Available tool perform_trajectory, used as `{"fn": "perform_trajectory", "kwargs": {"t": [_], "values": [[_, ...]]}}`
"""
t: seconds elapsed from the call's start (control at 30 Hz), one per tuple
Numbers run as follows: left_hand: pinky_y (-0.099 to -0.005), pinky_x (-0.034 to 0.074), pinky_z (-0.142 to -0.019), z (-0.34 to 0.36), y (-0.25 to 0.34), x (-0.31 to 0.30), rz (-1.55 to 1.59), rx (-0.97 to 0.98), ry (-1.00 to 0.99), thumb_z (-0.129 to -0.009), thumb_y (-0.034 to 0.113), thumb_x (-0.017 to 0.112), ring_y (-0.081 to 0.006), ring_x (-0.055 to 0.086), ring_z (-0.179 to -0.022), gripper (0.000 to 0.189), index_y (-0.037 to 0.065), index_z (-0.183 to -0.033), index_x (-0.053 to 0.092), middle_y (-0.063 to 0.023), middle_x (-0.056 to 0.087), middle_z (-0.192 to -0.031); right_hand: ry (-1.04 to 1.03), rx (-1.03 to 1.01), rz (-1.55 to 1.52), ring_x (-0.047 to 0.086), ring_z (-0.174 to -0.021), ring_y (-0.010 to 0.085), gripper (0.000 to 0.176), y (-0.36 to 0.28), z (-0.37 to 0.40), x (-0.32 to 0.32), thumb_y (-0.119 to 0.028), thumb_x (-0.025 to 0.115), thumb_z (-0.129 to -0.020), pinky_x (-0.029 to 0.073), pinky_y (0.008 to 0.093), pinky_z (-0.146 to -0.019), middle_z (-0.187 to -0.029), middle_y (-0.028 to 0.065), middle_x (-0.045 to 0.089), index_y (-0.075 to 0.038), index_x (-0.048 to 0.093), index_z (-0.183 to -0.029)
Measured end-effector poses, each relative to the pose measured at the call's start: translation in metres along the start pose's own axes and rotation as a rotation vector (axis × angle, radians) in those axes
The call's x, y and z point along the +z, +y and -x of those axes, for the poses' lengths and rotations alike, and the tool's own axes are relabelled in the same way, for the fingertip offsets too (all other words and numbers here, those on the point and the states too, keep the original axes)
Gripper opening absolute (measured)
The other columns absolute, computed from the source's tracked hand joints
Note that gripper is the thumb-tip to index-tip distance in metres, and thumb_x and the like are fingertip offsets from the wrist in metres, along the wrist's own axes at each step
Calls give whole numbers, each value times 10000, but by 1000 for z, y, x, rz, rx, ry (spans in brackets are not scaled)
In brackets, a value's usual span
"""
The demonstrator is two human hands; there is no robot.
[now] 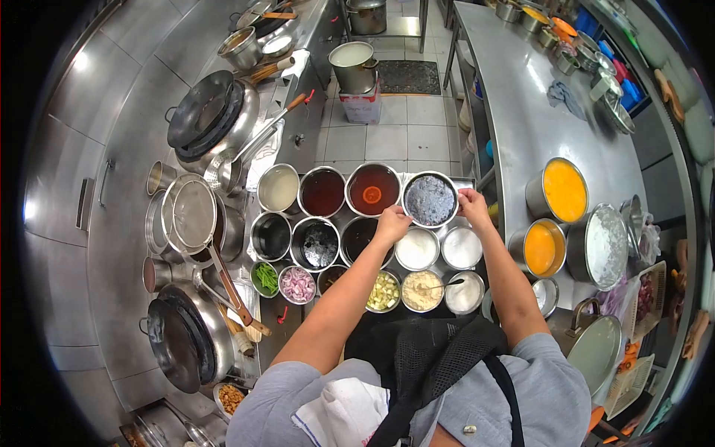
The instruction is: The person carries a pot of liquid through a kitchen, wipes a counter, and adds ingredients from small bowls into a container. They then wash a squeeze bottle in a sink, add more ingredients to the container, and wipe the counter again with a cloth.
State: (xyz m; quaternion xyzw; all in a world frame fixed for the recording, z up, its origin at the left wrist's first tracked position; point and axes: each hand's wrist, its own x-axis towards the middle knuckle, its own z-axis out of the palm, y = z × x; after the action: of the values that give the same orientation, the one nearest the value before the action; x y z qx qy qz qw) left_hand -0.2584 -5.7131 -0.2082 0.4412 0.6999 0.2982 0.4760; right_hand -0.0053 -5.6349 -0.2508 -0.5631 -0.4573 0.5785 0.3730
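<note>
Both arms reach forward to a round steel pot (430, 200) at the back right of a group of containers. Dark liquid with pale grey foam or a shiny surface fills it. My left hand (395, 223) grips its near left rim, fingers closed. On the right side, my right hand (473, 207) pinches the rim. To the left stand a pot with an orange slice in red-brown liquid (372, 189) and a pot of dark red liquid (322, 191). In front are two pots of white powder or grains, one a white-filled pot (417, 249) below my left hand.
Nearer me are chopped greens (266, 279), chopped onion (298, 285) and a yellowish powder (423, 290) with a spoon. Woks (201, 119) and a strainer (190, 212) line the left. Orange-yellow liquid pots (564, 190) stand on the right counter (514, 119). A stockpot (354, 71) sits ahead.
</note>
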Motion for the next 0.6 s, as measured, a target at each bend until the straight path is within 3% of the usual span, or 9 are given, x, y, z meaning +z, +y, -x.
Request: {"fn": "perform_trajectory", "kwargs": {"t": [0.07,0.2,0.3,0.37,0.43,0.47,0.53,0.6], "values": [[-335,535,-715,-5,-6,7,-120,87,119,-795,146,791,-186,675,-745,280,-30,-963,653,-120,707,-824,-1,-6,-32,667,-728,135,176,-1,1,1,-120,549,-1011,597,296,-657,-905,53,674,-1,633,-1109],[-334,531,-698,-7,-8,5,-184,106,108,-798,151,794,-187,673,-712,240,-24,-909,673,-101,704,-767,28,-37,-22,679,-728,139,181,-1,0,2,-122,575,-996,599,303,-646,-889,64,689,4,659,-1096],[-333,531,-694,-9,-9,3,-153,136,49,-808,147,784,-191,669,-681,228,-29,-915,686,-105,714,-769,34,-30,-21,664,-704,119,193,0,1,-1,-137,603,-981,581,285,-615,-850,52,690,-1,690,-1086],[-310,525,-629,-6,-5,-1,-198,156,23,-833,143,757,-151,655,-652,239,-47,-967,704,-102,731,-806,-7,17,47,634,-664,107,215,-12,11,-9,-141,601,-981,554,270,-587,-839,47,687,-6,696,-1119],[-365,548,-752,1,-5,-10,-285,201,20,-810,180,758,-272,720,-788,307,-50,-1006,702,-169,738,-844,-2,23,132,639,-685,128,296,-17,19,-17,-161,566,-992,544,290,-657,-856,66,690,1,664,-1220],[-365,548,-752,6,-5,-16,-300,226,-3,-810,180,758,-272,720,-788,307,-50,-1006,702,-169,738,-844,52,-40,178,650,-702,140,320,-19,24,-22,-178,562,-990,545,304,-683,-865,77,694,8,651,-1235],[-282,512,-573,22,-2,-30,-253,306,-23,-866,146,723,-118,640,-655,309,-52,-1097,675,-76,718,-832,136,-151,226,667,-731,159,360,-31,48,-32,-207,557,-986,547,327,-720,-880,94,700,16,632,-1258],[-279,509,-569,36,-5,-41,-245,376,-55,-872,151,721,-113,636,-654,325,-46,-1124,664,-75,713,-853,186,-200,230,665,-744,151,351,-50,91,-42,-210,550,-986,543,316,-717,-874,86,697,19,635,-1238]]}}
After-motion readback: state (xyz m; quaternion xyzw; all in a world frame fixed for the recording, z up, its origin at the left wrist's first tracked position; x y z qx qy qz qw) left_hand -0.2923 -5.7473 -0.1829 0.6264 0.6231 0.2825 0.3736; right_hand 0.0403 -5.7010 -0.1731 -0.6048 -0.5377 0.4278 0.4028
